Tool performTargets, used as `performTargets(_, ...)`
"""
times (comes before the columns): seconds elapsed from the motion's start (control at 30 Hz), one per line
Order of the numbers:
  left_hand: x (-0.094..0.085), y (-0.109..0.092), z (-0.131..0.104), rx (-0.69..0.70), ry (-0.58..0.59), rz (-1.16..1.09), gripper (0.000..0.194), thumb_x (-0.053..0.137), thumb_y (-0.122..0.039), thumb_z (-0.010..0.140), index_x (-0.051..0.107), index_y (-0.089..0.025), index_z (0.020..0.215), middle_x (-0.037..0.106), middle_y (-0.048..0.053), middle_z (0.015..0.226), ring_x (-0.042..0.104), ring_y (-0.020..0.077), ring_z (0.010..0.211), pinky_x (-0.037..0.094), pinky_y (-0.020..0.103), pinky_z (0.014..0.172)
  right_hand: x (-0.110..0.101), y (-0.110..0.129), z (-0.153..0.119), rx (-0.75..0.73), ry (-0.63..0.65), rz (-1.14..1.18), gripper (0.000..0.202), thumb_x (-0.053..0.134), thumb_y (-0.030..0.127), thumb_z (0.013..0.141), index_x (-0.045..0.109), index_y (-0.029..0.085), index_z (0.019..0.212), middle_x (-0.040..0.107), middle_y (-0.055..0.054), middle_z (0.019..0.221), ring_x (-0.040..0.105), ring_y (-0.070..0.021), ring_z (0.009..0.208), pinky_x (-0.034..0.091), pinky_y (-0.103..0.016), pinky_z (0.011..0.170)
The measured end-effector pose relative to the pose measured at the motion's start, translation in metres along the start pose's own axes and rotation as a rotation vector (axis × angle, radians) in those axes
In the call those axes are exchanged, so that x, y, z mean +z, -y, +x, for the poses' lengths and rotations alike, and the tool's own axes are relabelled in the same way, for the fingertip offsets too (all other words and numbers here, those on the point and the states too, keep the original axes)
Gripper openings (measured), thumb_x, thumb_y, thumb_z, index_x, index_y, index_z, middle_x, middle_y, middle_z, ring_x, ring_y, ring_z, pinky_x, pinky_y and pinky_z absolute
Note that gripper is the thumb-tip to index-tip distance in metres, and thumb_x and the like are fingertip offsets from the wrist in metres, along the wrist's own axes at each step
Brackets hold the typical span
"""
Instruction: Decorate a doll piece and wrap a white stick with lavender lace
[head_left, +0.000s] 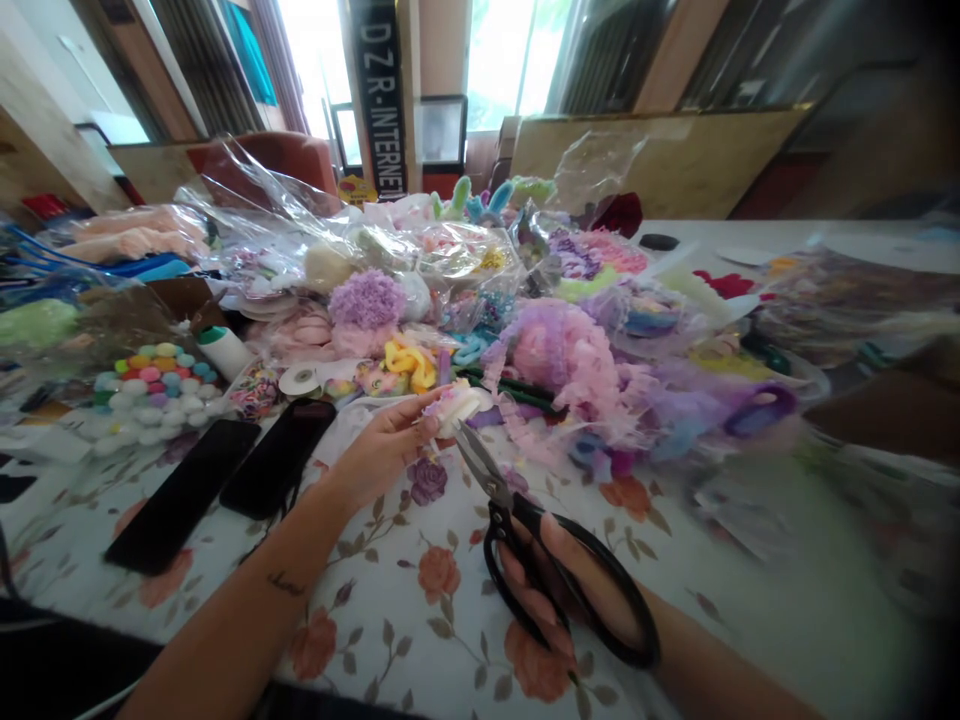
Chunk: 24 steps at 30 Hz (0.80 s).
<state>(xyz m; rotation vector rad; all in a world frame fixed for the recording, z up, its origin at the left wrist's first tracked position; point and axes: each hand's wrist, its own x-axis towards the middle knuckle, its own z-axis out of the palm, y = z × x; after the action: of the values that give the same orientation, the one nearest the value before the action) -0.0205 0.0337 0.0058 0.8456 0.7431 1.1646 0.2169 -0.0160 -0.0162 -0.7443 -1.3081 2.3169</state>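
My left hand (390, 440) pinches a small white and pastel craft piece (459, 404), too blurred for me to name exactly. In my right hand (551, 580) is a pair of black-handled scissors (491, 485), with fingers and thumb through the large loops. Their blades point up and left, and the tips reach the lower edge of the craft piece. I cannot tell whether the tips touch it. Just behind lies a heap of pink ruffled trim (562, 350).
Two dark phones (184, 495) (279, 458) lie left of my left forearm on the floral tablecloth (397, 580). Behind them are a ribbon spool (298, 378) and many coloured pompoms (161, 385). Plastic bags (442, 250) and craft supplies pile across the back; purple-handled scissors (761, 408) lie right.
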Motion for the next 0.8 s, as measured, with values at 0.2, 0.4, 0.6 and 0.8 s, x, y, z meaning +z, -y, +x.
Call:
performTargets(0.2,0.005,-0.002,-0.004,-0.013,0.008,-0.012,0.042,0.076,-0.024,0.074,0.069,-0.027,0.116,0.071,0.002,0.09,0.061,0.0103,0.077,0.049,0.023,0.072,-0.003,-0.003,-0.001,0.008,-0.019,-0.073,0.066,0.036,0.081,0.078,0.051,0.016,0.078,0.047,0.005,0.052,0.039,-0.0038,0.033,0.038,-0.014,0.032)
performTargets(0.4,0.008,-0.002,-0.005,0.002,0.002,-0.033,0.036,0.079,-0.022,0.071,0.074,-0.028,0.106,0.073,0.001,0.093,0.062,0.0091,0.077,0.048,0.021,0.074,-0.001,-0.002,0.0,0.032,-0.045,-0.085,0.066,0.042,0.082,0.074,0.05,0.017,0.075,0.046,0.006,0.05,0.038,-0.0038,0.032,0.037,-0.014,0.031)
performTargets(0.6,0.01,-0.002,-0.006,-0.004,-0.029,-0.033,0.038,0.079,-0.019,0.07,0.073,-0.026,0.108,0.074,0.003,0.098,0.065,0.0126,0.083,0.05,0.023,0.078,0.004,0.002,-0.001,0.038,-0.073,-0.095,0.064,0.041,0.081,0.075,0.048,0.018,0.071,0.044,0.006,0.049,0.037,-0.0039,0.032,0.035,-0.014,0.031)
performTargets(0.8,0.008,0.0,-0.006,-0.002,-0.041,-0.004,0.042,0.077,-0.018,0.072,0.071,-0.025,0.113,0.073,0.004,0.098,0.065,0.0131,0.081,0.048,0.025,0.08,0.009,0.007,-0.001,0.029,-0.123,-0.143,0.065,0.041,0.082,0.074,0.048,0.018,0.071,0.042,0.006,0.048,0.035,-0.0036,0.032,0.033,-0.014,0.031)
